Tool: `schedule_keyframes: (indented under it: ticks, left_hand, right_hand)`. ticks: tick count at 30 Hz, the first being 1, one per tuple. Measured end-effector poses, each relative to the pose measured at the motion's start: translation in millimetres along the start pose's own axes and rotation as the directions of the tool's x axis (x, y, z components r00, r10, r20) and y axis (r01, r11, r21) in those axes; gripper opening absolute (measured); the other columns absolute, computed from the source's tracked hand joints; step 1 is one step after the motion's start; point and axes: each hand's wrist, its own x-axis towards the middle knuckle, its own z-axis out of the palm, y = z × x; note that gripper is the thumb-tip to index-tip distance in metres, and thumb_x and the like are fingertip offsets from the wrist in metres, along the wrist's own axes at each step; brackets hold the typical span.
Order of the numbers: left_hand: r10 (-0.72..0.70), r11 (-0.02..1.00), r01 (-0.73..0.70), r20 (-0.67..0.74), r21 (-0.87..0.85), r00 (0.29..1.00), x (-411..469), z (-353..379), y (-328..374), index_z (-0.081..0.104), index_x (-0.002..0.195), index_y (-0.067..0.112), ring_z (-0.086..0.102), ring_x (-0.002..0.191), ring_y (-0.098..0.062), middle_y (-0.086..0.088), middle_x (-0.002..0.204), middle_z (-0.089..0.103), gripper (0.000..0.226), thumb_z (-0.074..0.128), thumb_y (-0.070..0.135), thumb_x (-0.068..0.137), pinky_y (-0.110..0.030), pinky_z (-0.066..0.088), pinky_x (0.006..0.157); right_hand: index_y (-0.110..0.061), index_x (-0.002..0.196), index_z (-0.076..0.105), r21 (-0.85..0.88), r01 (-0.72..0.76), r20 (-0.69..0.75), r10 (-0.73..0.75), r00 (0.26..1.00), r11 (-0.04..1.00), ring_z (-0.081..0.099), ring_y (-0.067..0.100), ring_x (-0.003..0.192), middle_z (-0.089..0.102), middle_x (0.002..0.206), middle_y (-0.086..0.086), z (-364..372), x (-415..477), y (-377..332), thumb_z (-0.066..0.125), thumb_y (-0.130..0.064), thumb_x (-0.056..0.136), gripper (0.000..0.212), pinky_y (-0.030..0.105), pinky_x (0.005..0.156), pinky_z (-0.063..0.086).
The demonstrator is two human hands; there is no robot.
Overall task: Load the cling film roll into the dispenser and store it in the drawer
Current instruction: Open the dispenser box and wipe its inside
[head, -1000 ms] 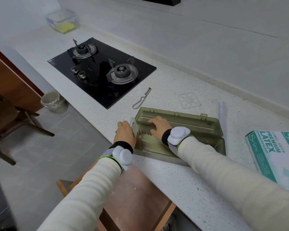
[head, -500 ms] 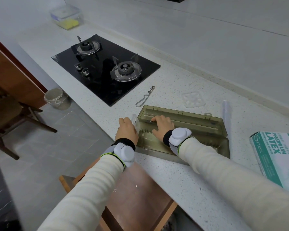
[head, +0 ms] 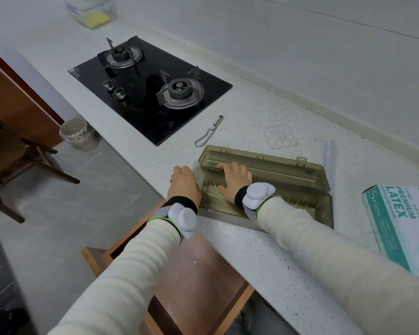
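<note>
Left hand [head: 183, 183] grips a clear end piece [head: 198, 174] at the dispenser's [head: 288, 187] left end. Right hand [head: 235, 180] lies flat, fingers spread, inside the open dispenser on the worktop [head: 264, 252]. Roll [head: 329, 157] lies beyond, right of both hands. Drawer [head: 203, 269] stands open beneath the wrists.

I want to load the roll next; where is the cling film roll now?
In the head view, the cling film roll lies on the counter to the right, just past the far right end of the open dispenser, left of the glove box.
</note>
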Motion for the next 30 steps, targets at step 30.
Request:
schedule_keyframes:
  ticks: [30]
  left_hand:
    - [0.027, 0.999, -0.027, -0.010, 0.033, 1.000, -6.1, 9.8, -2.0, 0.045, 0.109, 0.001, 0.051, 0.105, -0.032, -0.016, 0.123, 0.036, 0.019, 0.040, -0.001, 0.090, -0.037, 0.049, 0.077]
  right_hand:
    - [-0.027, 0.138, 0.034, -0.039, 0.012, -0.030, -0.013, 0.999, 0.999, 0.034, 0.026, 0.124, 0.040, 0.134, 0.003, 4.8, -0.5, -1.7, 0.056, -0.030, 0.084, 0.058, 0.035, 0.101, 0.026]
